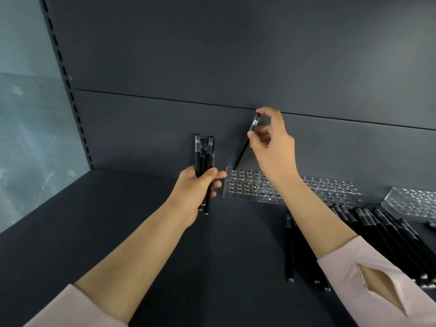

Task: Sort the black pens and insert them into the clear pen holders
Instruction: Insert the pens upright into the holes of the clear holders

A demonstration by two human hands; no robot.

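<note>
Presently left hand (195,192) grips four pens (203,152) — right hand (273,149) pinches one pen (245,145) above three clear holders (236,195).

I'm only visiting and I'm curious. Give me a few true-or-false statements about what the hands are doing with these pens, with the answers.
1. The left hand grips a bundle of black pens. True.
2. The right hand holds two pens. False: it pinches a single pen.
3. That pen's lower end is at the back-left corner of the clear pen holder. True.
4. That holder is already full of pens. False: the holes that show are empty.
5. The loose pens lie on the shelf beside the left arm. False: they lie beside the right arm.
</note>
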